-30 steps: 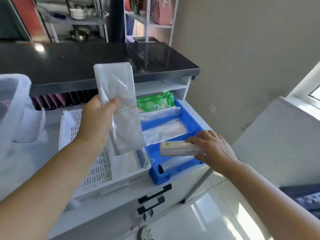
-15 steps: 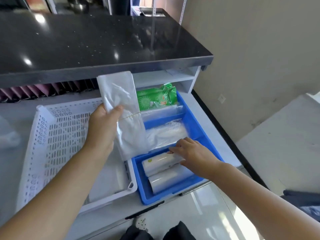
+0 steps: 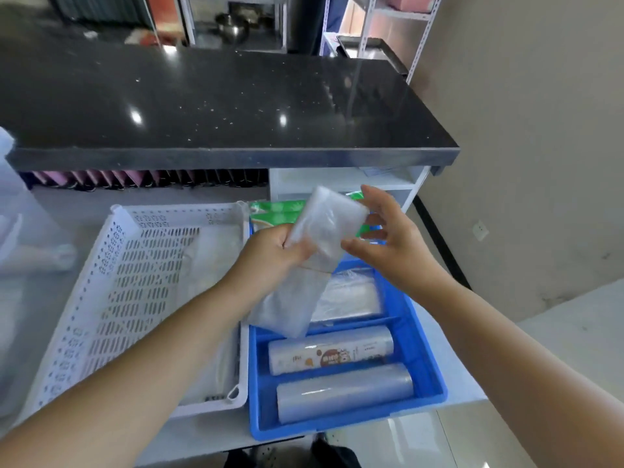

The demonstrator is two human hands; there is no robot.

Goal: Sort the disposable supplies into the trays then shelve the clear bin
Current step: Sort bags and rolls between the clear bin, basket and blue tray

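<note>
My left hand (image 3: 277,251) grips a banded stack of clear plastic bags (image 3: 317,244) at its middle, holding it tilted over the blue divided tray (image 3: 429,383). My right hand (image 3: 385,244) is raised beside the stack's upper end, fingers spread, thumb and fingertips touching its edges. Two film rolls lie in the blue tray's front compartments: a printed roll (image 3: 331,354) and a plain roll (image 3: 344,393). A flat bag pack (image 3: 347,295) lies in the middle compartment, and green packets (image 3: 273,212) sit at the back. The white perforated basket (image 3: 135,292) stands left of the tray.
A black countertop (image 3: 219,109) overhangs the white work surface (image 3: 50,298). Part of a clear bin (image 3: 13,211) shows at the far left edge. Pink dividers (image 3: 101,179) line the shelf under the counter. Tiled floor (image 3: 557,366) lies to the right.
My right hand has left the printed roll in the front of the blue tray and come up to the bag stack. My left hand has carried the stack right, over the blue tray.
</note>
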